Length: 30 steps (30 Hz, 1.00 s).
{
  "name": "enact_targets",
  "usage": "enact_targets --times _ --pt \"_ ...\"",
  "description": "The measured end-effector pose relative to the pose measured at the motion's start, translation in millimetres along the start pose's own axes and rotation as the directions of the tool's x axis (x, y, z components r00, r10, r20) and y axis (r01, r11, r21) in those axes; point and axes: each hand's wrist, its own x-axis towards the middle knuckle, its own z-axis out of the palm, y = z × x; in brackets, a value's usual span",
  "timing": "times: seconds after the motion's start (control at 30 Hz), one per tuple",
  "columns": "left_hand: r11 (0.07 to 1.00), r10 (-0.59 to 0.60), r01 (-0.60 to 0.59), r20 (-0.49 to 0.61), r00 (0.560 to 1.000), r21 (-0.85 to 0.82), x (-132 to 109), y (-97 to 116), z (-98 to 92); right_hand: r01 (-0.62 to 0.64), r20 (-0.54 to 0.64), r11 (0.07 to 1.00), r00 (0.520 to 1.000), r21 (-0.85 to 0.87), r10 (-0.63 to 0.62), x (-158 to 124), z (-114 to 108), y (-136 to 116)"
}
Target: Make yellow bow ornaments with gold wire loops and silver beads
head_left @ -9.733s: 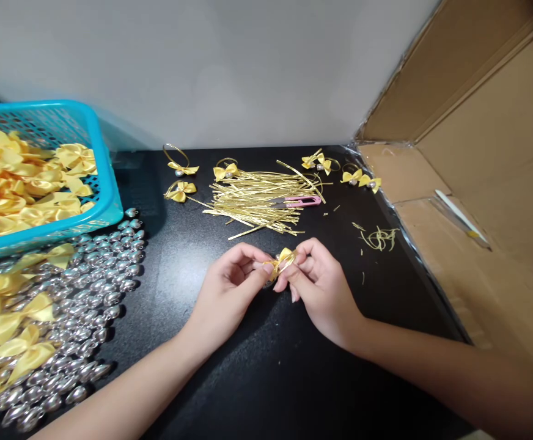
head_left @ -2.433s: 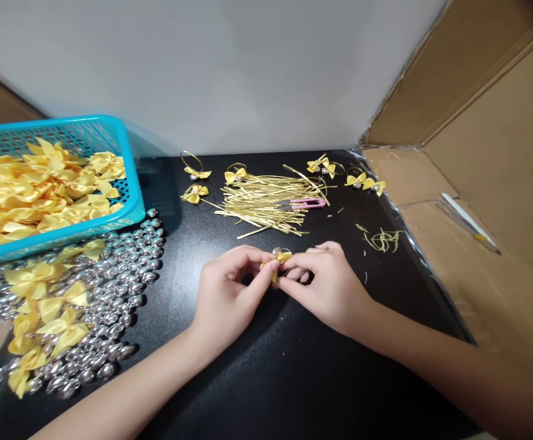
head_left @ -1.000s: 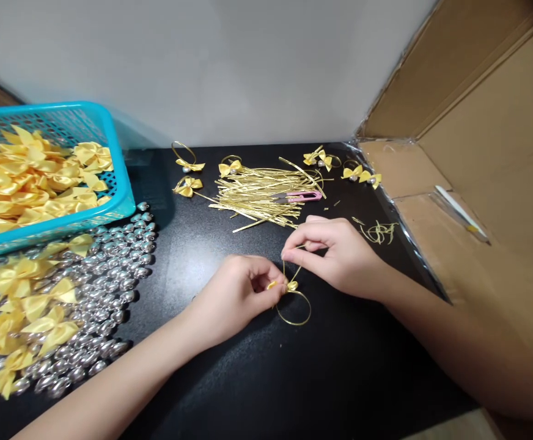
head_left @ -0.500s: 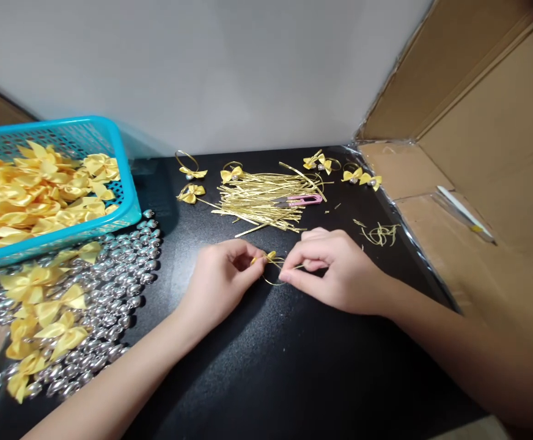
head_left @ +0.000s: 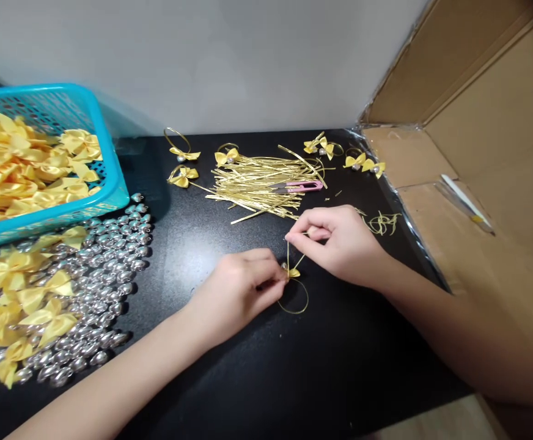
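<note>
Basket point(head_left: 55, 215): blue, beyond left hand point(head_left: 243, 284), well off to its left. Silver beads point(head_left: 110, 269): spread left of same hand. Left hand: nearly closed, pinches yellow bow point(head_left: 294, 273); gold loop point(head_left: 307, 298) just below. Right hand point(head_left: 337, 241): pinched tight, holds gold strands point(head_left: 288, 253) running to bow. Clippings point(head_left: 383, 223): just right of right hand.

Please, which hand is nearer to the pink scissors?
The right hand. It is on the near side of the pink scissors, a little apart from them. The left hand is farther off, lower in the picture and to the left of them.
</note>
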Motion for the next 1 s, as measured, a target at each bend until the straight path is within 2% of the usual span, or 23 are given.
enact_targets --times 0.1,0.17,0.23,0.3,0.37,0.5,0.63,0.7,0.8,0.9,1.0 --pt "0.999 -0.03 0.024 -0.157 0.987 -0.042 0 -1 -6.4 0.0 -0.032 0.999 1.0 -0.054 -0.002 2 0 5" --pt "0.992 -0.12 0.107 -0.3 0.946 -0.06 1 -4 -9.8 -0.029 -0.045 0.998 0.999 -0.053 0.027 1 0 2" --pt "0.968 -0.251 0.218 -0.385 0.888 -0.128 2 -9 -11.2 -0.065 -0.044 0.998 0.997 -0.011 0.064 -1 0 -3" --pt "0.927 -0.369 0.302 -0.382 0.847 -0.224 4 -14 -10.4 -0.112 -0.026 0.992 0.993 0.062 0.114 -4 -1 -10" --pt "0.896 -0.432 0.351 -0.346 0.833 -0.273 5 -17 -8.6 -0.169 0.006 0.975 0.985 0.143 0.17 -6 -2 -17" --pt "0.886 -0.452 0.373 -0.343 0.823 -0.275 6 -17 -6.1 -0.288 0.127 0.925 0.956 0.248 0.263 -7 -5 -24" --pt "0.892 -0.435 0.33 -0.392 0.81 -0.308 7 -19 -6.4 -0.319 0.201 0.923 0.939 0.217 0.278 -8 -5 -23" --pt "0.893 -0.432 0.319 -0.407 0.805 -0.316 7 -23 -6.2 -0.28 0.239 0.945 0.942 0.167 0.237 -10 -2 -22" --pt "0.913 -0.402 0.326 -0.399 0.824 -0.247 8 -26 -5.4 -0.105 0.225 0.993 0.97 0.048 0.092 -17 5 -21" --pt "0.946 -0.32 0.313 -0.359 0.876 -0.081 9 -22 -4.6 0.105 0.18 0.992 0.979 -0.07 -0.091 -23 11 -21" --pt "0.969 -0.189 0.227 -0.293 0.937 0.099 7 -13 -2.0 0.226 0.123 0.957 0.971 -0.182 -0.206 -26 11 -24"
